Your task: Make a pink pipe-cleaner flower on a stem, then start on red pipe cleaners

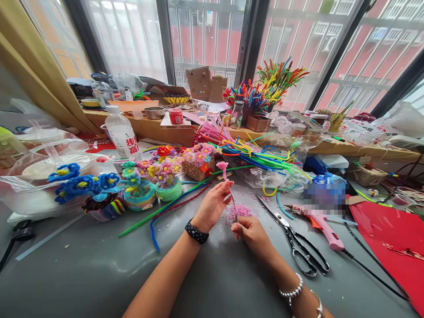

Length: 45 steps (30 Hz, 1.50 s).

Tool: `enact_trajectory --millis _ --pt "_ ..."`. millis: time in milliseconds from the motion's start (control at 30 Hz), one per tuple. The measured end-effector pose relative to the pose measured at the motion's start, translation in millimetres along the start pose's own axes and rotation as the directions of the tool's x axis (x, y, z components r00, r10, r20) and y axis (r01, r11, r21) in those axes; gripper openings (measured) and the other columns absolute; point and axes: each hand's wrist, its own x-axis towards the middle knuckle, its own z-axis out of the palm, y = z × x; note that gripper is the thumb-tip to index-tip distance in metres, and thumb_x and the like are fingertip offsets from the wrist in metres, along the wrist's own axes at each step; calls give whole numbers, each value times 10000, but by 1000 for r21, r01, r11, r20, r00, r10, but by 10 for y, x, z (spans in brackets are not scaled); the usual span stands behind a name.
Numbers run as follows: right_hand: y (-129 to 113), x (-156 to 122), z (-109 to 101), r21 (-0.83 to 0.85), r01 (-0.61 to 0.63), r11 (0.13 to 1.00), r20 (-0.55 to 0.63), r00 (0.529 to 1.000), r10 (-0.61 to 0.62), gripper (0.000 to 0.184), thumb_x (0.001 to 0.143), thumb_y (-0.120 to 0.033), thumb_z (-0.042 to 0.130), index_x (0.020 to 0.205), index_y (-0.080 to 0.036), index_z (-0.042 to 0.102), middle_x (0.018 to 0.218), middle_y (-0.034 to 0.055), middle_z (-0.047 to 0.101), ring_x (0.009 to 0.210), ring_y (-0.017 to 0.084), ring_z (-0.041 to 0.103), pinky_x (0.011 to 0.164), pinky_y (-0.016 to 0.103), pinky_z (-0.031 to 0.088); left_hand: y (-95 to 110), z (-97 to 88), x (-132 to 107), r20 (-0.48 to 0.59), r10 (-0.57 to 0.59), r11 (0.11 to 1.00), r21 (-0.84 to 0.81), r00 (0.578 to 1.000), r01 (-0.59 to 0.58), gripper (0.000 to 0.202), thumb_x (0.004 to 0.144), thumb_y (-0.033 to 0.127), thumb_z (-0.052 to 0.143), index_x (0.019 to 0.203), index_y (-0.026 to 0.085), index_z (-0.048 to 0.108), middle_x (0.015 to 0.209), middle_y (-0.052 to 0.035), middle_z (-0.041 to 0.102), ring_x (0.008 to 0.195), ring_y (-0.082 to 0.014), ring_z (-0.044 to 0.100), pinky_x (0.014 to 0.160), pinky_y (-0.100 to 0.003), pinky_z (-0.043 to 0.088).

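A pink pipe-cleaner flower [222,165] stands upright in my left hand [213,203], which pinches its fuzzy stem between thumb and fingers. Below that hand the stem [233,201] runs thin and dark down to my right hand [253,234]. My right fingers are closed at its lower end around a small grey, metal-looking piece [236,218]; most of it is hidden in the hand. Behind the right hand lies a heap of pink fuzz [241,210]. Black-handled scissors [291,234] rest partly spread on the table to the right.
Right of the scissors lies a pink glue gun [326,227] with its cord, beside red sheets [391,247]. Pipe-cleaner flower pots [139,196] and a water bottle [121,132] stand left. Loose pipe cleaners [251,152] pile up behind, below a cluttered ledge [179,132].
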Motion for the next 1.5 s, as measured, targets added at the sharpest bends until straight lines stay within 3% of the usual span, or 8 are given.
enact_trajectory --millis 133,233,300,400,533,967,1333,1500 --pt "19 0 -32 -26 26 999 -81 996 -28 575 608 -706 403 429 -161 435 422 -35 356 444 80 305 435 216 229 17 36 -43 39 90 957 274 995 -97 246 693 361 570 880 211 625 899 -7 566 736 -83 461 643 -188 345" --pt "39 4 -77 -46 41 998 -144 988 -48 556 634 -683 402 449 -161 441 450 -23 400 469 92 348 460 218 263 35 88 -84 48 266 783 571 963 -245 226 675 381 576 758 173 603 745 -4 557 679 -105 454 612 -209 335" --pt "54 8 -101 -65 46 997 -173 983 -56 548 647 -674 396 457 -163 446 460 -18 415 476 100 363 475 225 276 36 120 -108 134 336 634 700 932 -329 226 673 387 572 646 163 565 637 11 515 609 -103 427 581 -218 321" --pt "70 11 -116 -90 40 995 -200 978 -58 533 655 -664 399 463 -170 448 457 -19 420 472 103 368 478 227 280 23 147 -132 298 341 464 772 891 -436 237 695 380 546 589 167 539 593 9 503 593 -112 420 580 -227 315" --pt "69 10 -110 -91 37 995 -208 977 -55 535 657 -667 394 466 -171 449 452 -22 411 464 103 364 479 229 274 1 141 -139 409 302 348 794 861 -499 233 735 350 497 590 171 533 597 0 510 595 -117 432 580 -229 315" --pt "112 35 -145 135 66 989 -4 998 -66 656 638 -756 232 536 -159 483 466 -50 254 433 78 229 414 223 182 -2 120 -129 471 230 287 803 851 -522 224 761 323 461 608 174 529 598 3 514 597 -116 431 587 -228 313" --pt "124 28 -163 80 60 995 -130 990 -49 576 627 -719 363 452 -172 405 436 -38 316 430 79 273 426 226 195 -3 123 -120 432 235 350 798 871 -490 231 755 346 464 620 172 536 592 10 497 586 -112 409 558 -222 299" --pt "98 31 -173 208 35 977 -4 999 -35 626 581 -774 315 491 -166 435 428 -60 248 409 68 217 410 222 153 23 123 -130 450 212 335 801 868 -497 222 762 328 453 630 168 534 604 7 503 599 -111 425 572 -218 315"
